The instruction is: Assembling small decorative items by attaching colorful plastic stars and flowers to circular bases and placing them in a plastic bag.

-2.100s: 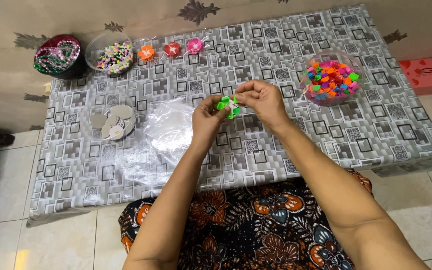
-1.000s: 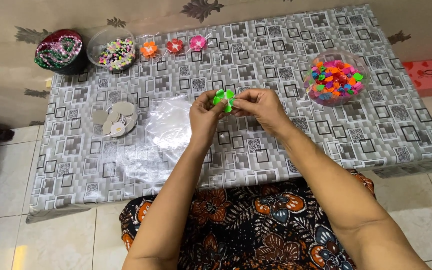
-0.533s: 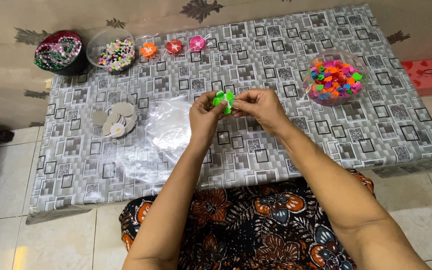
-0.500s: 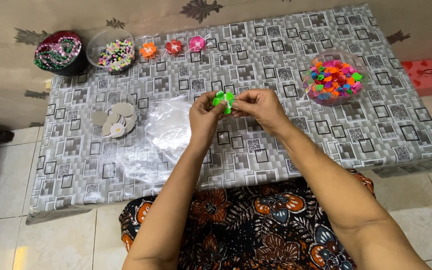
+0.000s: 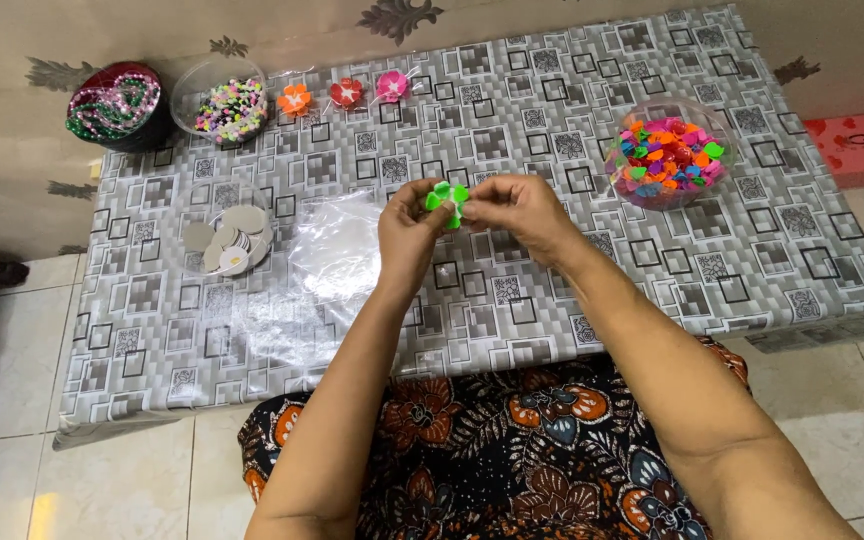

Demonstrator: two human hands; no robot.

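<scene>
Both hands pinch a green flower piece above the counter.
Left hand and right hand each close a fingertip grip on it, apparently assembling petals; steady alignment seems needed.

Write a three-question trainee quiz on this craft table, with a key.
1. True or false: both hands hold the green flower piece.
2. Which is farther right: the bowl of colourful pieces or the pile of grey discs?
3. How many finished flowers lie at the table's far edge: A two, B three, C five?

Key: 1 true, the left hand and right hand pinch it together. 2 the bowl. 3 B.
</scene>
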